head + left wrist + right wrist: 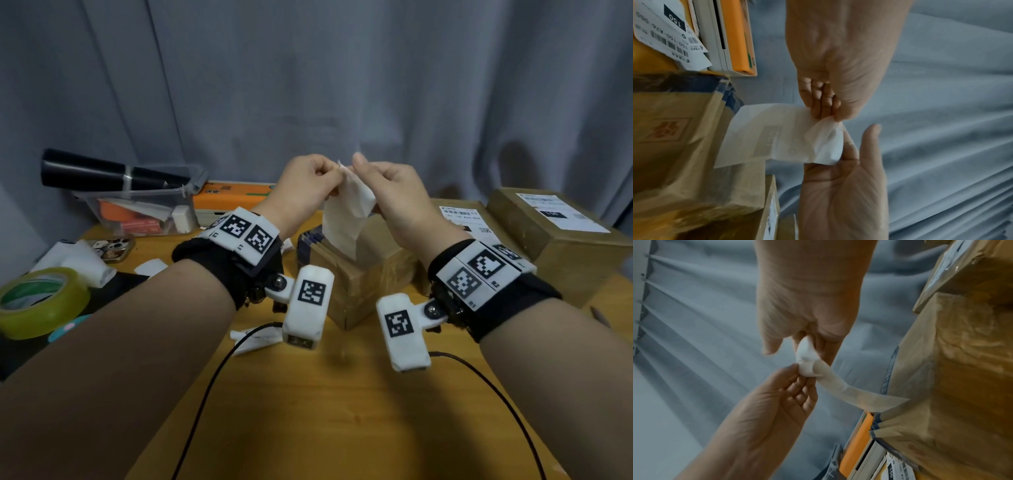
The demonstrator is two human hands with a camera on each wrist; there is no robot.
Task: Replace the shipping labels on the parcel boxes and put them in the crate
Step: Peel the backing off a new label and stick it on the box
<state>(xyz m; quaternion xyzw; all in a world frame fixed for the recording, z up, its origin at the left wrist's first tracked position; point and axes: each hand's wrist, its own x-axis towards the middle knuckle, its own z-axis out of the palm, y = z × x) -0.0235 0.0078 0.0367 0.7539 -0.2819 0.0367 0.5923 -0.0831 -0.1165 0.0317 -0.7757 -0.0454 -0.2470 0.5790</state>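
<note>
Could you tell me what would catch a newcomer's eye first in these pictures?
Both hands, left and right, pinch the top of a white label raised above a small box at the table's centre. Two labelled boxes stand to the right, and a tape roll lies at the left edge.

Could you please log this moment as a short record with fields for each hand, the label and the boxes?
left hand: pinches top corner of the white label
right hand: pinches the same corner
label state: held in the air above the small box, print not readable
labelled boxes: two on the right of the table
crate: cannot tell
</note>
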